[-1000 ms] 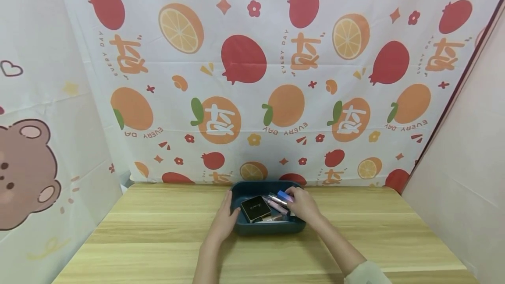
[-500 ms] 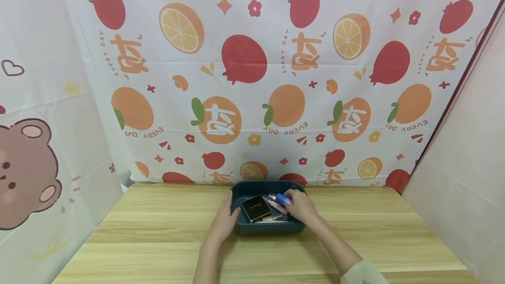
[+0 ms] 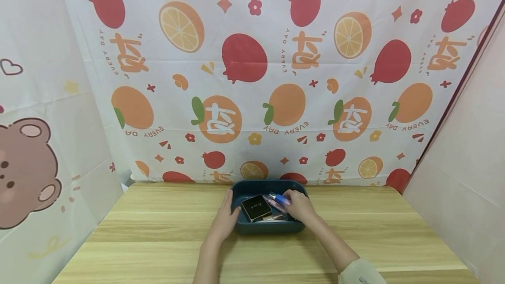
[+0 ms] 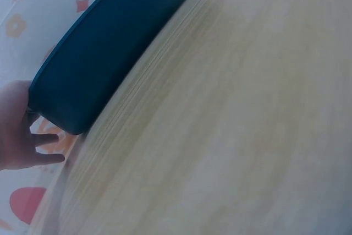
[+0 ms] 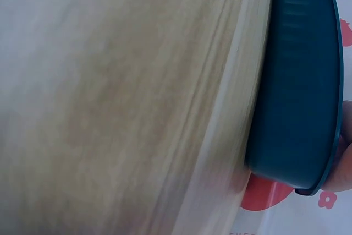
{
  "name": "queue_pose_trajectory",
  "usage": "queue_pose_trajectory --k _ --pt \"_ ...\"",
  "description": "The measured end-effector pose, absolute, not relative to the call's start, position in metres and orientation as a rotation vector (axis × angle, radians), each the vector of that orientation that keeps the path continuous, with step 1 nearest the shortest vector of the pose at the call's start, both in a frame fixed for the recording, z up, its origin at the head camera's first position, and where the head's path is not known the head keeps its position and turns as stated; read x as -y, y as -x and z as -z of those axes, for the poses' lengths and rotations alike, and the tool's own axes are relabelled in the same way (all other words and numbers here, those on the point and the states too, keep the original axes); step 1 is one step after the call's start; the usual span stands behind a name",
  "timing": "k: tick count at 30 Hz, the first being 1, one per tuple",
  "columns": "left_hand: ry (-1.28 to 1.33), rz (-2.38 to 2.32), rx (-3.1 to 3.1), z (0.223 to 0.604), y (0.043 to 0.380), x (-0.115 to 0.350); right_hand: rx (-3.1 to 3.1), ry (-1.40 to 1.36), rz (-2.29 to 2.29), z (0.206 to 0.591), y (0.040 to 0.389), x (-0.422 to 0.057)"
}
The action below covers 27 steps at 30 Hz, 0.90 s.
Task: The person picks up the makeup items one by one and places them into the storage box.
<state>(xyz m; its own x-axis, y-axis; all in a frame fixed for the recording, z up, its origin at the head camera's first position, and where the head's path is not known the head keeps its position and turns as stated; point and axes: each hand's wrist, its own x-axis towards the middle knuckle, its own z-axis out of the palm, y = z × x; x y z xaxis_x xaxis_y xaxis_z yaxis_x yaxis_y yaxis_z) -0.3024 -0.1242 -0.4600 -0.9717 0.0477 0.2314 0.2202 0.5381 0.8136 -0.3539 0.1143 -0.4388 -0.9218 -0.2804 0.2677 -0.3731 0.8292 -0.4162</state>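
Note:
A dark teal plastic bin (image 3: 268,228) sits on the wooden table in the head view. My left hand (image 3: 225,218) is at its left end, straight fingers along the outer wall and thumb over the rim. Inside the bin, my right hand (image 3: 300,206) pinches a slim blue-to-purple tube (image 3: 282,199) with a clear, shiny end. A black square compact (image 3: 256,207) with gold edging lies to the left of it. Beneath the blue tube is a pink tube (image 3: 276,205); a small clear-and-brown bottle (image 3: 273,218) lies near the front wall. Both wrist views show only the bin's outside, hiding its contents.
The light wood table (image 3: 165,231) spreads in front of the bin and to both sides. Close behind it hangs a white cloth (image 3: 252,100) printed with fruit. Pale panels stand on the left (image 3: 87,161) and right (image 3: 465,152).
My right hand has drawn the blue tube slightly left and toward me, and it now lies more across the pink tube. The left hand and the bin have stayed put.

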Motion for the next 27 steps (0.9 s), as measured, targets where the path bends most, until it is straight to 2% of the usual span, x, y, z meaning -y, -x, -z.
queue_pose_trajectory --k 27 --pt "0.239 1.3 2.598 0.458 0.298 0.126 2.72 -0.489 -0.818 0.426 0.348 -0.128"
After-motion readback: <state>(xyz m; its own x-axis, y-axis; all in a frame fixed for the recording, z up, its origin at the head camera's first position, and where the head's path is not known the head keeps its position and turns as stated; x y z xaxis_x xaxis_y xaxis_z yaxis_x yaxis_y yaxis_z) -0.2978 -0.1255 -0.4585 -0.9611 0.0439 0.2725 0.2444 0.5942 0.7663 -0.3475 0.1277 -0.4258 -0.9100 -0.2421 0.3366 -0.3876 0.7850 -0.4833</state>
